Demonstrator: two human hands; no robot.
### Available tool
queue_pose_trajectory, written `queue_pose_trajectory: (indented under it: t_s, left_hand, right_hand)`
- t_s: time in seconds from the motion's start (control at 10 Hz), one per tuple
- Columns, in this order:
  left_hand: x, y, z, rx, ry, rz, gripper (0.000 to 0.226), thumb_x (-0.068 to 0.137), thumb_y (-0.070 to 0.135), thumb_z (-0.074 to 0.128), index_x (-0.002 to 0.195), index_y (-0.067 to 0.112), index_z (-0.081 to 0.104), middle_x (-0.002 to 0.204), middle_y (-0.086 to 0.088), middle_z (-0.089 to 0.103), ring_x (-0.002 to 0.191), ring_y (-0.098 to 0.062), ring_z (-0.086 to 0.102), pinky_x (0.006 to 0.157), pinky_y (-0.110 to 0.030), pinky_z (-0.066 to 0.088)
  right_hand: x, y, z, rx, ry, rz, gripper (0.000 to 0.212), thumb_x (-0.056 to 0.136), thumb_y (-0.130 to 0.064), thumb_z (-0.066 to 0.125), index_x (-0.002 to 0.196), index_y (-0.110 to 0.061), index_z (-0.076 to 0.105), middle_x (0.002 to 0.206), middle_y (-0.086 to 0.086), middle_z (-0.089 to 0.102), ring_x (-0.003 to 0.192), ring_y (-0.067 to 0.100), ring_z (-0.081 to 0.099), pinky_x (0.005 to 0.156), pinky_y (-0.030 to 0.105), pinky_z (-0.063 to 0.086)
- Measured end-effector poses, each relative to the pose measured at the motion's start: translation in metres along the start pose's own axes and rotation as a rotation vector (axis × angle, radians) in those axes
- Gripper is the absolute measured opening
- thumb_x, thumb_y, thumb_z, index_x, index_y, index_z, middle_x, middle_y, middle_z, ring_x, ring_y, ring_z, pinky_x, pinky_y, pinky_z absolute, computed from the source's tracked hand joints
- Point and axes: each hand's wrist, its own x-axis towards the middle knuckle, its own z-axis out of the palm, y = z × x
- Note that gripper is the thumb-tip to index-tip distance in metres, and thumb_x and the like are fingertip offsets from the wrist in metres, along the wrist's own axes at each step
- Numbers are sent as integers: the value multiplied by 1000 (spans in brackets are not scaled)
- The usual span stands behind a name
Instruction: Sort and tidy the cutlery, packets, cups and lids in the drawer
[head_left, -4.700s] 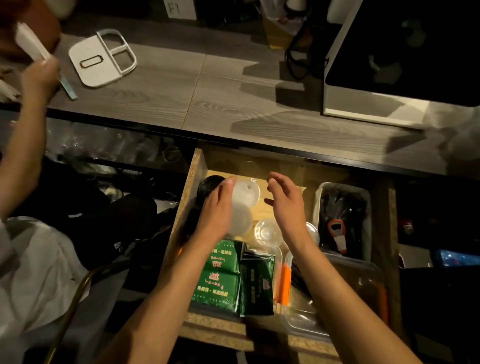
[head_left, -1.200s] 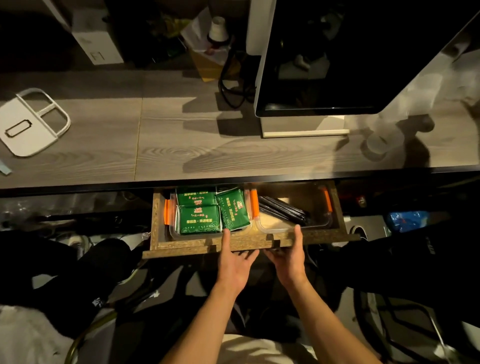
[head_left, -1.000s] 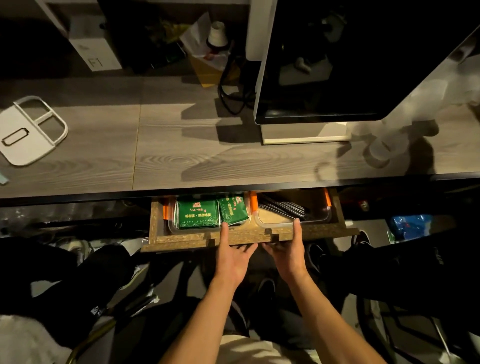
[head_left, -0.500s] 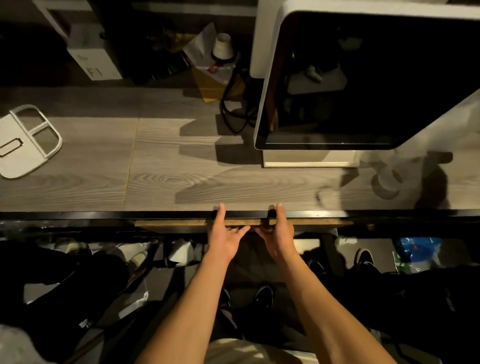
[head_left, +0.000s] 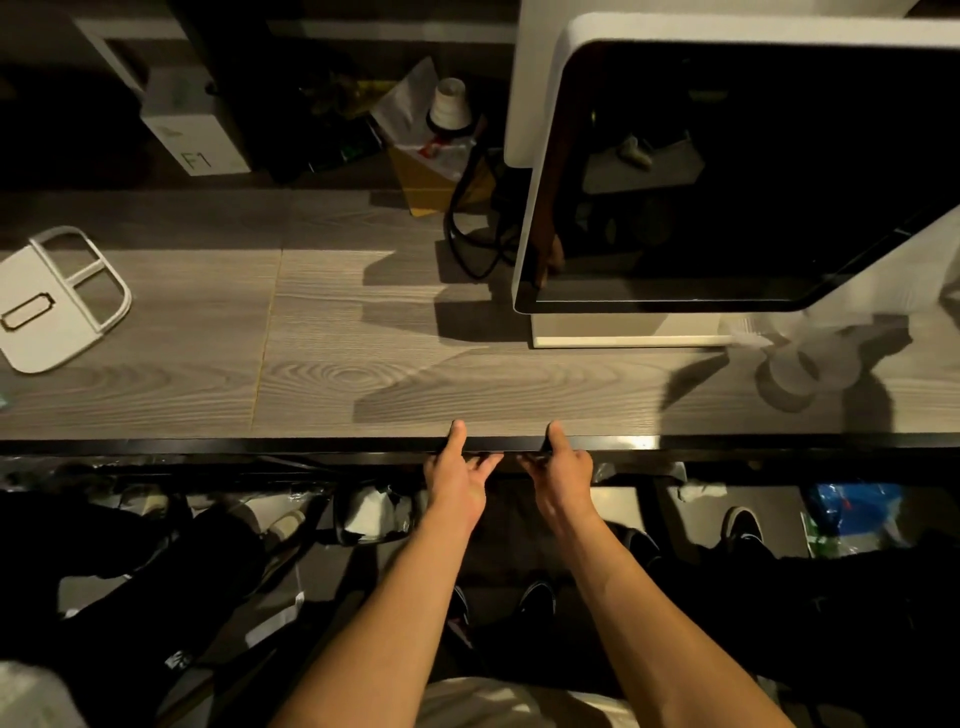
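Lots of bare room on the wood counter (head_left: 332, 332), left of the big white screen (head_left: 727, 171). Blocked to the right by that screen and its base. A white lid (head_left: 47, 312) far left of the screen. Black cables (head_left: 472, 244) just left of it. A clear cup (head_left: 795, 364) lying below its right corner.

monitor (head_left: 727, 171) right on countertop (head_left: 337, 374) (tray (head_left: 57, 301) left) — hands below
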Motion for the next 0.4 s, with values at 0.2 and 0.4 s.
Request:
queue_pose_trajectory:
  t_s: [0.2,0.4]
  left_hand:
    - [-7,4,-10,150,-54,-22,71,93,27,68,151,12,30,151,-25,36,137,-43,42,93,-48,53]
    - [-63,40,0,974,-296,-213,66,103,46,44,149,0,34,150,-23,40,125,-42,54,75,-47,56]
  right_hand:
    - [-12,-17,-9,-190,-73,86,42,101,-28,53,130,1,45,116,19,62,103,29,63,82,39,55]
    - [-60,-68,-10,-844,-324,116,38,102,-36,47,119,-4,60,119,18,66,103,29,65,86,36,54]
